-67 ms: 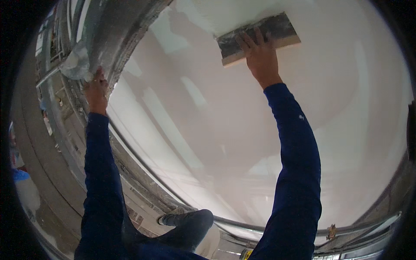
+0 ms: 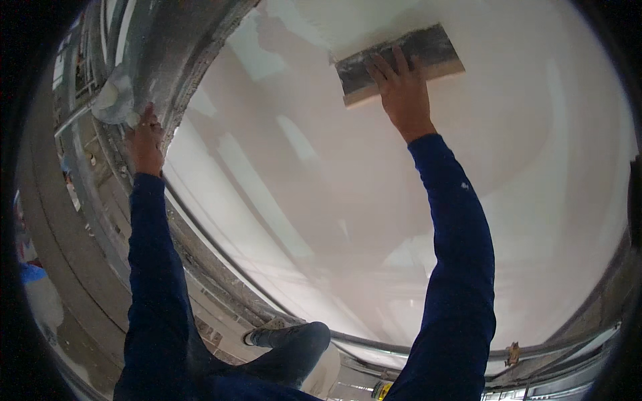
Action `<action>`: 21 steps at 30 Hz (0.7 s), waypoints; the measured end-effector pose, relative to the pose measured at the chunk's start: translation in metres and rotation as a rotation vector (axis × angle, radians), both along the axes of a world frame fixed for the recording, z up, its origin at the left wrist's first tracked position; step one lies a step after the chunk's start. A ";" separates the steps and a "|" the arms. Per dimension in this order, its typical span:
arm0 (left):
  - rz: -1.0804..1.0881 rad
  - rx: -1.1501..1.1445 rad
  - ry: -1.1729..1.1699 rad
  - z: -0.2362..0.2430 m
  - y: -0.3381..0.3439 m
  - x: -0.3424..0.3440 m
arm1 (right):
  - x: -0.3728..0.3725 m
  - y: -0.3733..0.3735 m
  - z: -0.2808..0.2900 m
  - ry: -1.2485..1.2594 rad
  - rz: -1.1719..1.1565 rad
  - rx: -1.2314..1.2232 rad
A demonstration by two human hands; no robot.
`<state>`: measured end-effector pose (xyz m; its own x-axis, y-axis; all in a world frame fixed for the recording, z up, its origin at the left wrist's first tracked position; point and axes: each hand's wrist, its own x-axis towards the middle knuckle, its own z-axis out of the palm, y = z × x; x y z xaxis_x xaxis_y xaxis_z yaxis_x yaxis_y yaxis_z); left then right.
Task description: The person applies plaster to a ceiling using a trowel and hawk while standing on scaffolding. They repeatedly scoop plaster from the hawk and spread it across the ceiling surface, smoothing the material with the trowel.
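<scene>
My right hand (image 2: pixel 405 100) presses a wide, dark smoothing blade with a pale wooden back edge (image 2: pixel 435 71) against the smooth pale wall (image 2: pixel 348 200). Its fingers are spread over the blade's face, while the thumb is hidden. Out to the left, my left hand (image 2: pixel 146 142) is closed at the wall's edge, its index finger stretched forward. From this hand juts a putty knife (image 2: pixel 115 100) with a fan-shaped grey blade and a whitish lump on it; its handle is mostly hidden in the fingers.
A rough, dark grey column or beam edge (image 2: pixel 190 47) borders the wall at upper left. Metal rails (image 2: pixel 73 119) and a grey ledge (image 2: pixel 73 240) run down the left side. My bent leg (image 2: pixel 294 354) is below, near a rail along the wall's lower edge.
My right hand and the smoothing blade have slid slightly down the wall. The left hand and putty knife sit almost as before, with the view shifted a little.
</scene>
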<state>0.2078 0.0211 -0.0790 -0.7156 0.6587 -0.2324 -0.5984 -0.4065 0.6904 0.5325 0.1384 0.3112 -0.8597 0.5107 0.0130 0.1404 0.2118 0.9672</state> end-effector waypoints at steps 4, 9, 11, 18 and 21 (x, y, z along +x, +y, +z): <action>-0.087 0.096 0.001 -0.026 0.001 -0.002 | 0.074 -0.045 -0.001 0.010 -0.097 -0.055; 0.000 -0.064 0.428 -0.021 -0.019 0.004 | 0.161 -0.138 -0.003 0.107 -0.256 -0.148; 0.140 -0.279 1.065 -0.007 -0.028 0.005 | 0.180 -0.180 0.000 0.070 -0.484 -0.148; -0.012 0.025 -0.088 0.063 -0.021 0.011 | 0.060 -0.134 -0.001 0.024 -0.156 -0.197; -0.052 0.005 -0.220 0.076 -0.020 0.010 | -0.052 -0.037 -0.016 -0.014 0.144 -0.138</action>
